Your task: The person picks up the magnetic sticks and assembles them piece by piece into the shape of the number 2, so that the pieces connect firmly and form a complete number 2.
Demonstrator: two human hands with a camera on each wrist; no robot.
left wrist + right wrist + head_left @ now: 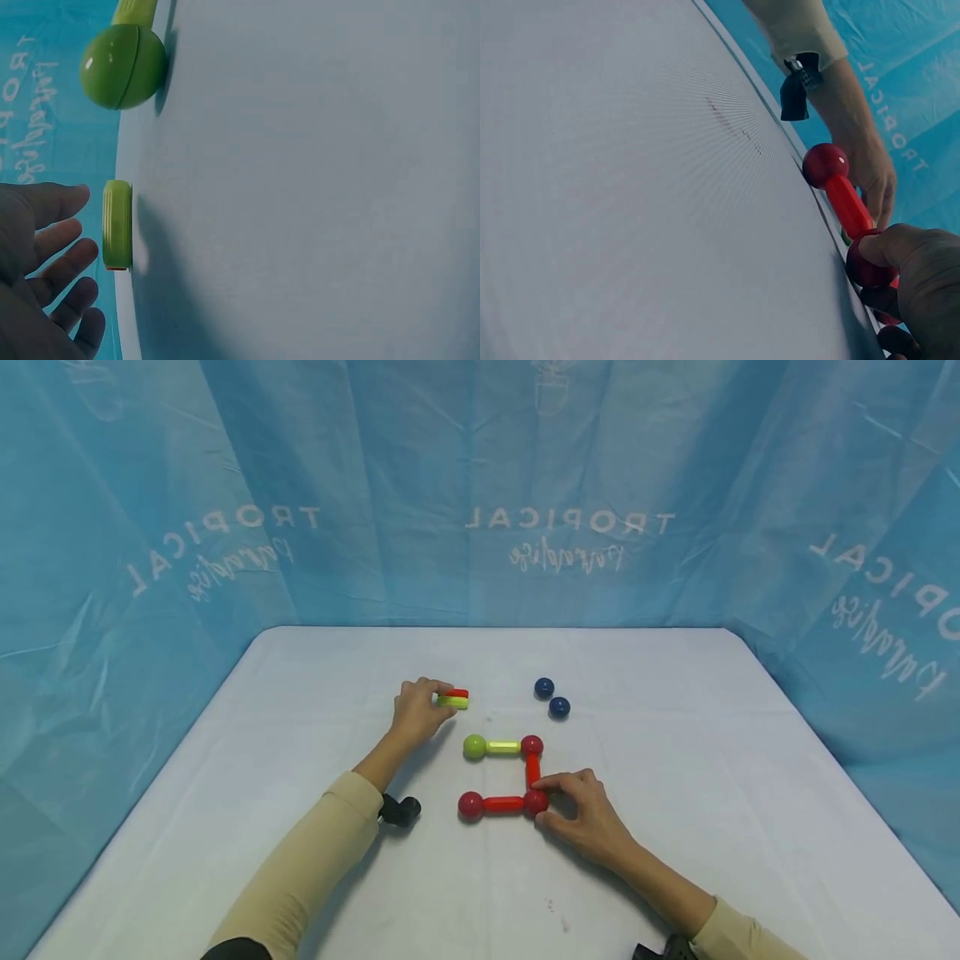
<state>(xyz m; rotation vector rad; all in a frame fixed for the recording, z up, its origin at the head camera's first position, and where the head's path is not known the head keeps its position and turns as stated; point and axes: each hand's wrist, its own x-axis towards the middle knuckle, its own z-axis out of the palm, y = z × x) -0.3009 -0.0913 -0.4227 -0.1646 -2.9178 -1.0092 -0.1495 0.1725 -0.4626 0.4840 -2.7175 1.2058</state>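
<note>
My left hand [422,710] reaches around a yellow-green rod [452,702] and a red rod [457,693] lying side by side. In the left wrist view its fingers [71,259] are spread and stand a little apart from the yellow-green rod [118,225]. My right hand [588,817] pinches a dark red ball [536,802] between thumb and fingers, at the corner of a joined shape. From that ball, one red rod [503,805] leads to another red ball [471,806]. A second red rod [533,770] runs up to a third red ball [532,746].
A yellow-green rod [503,747] joins the upper red ball to a green ball [475,747]. Two dark blue balls [544,688] lie loose farther back on the white table [675,718]. Blue printed sheeting [420,468] hangs around the table's back and sides.
</note>
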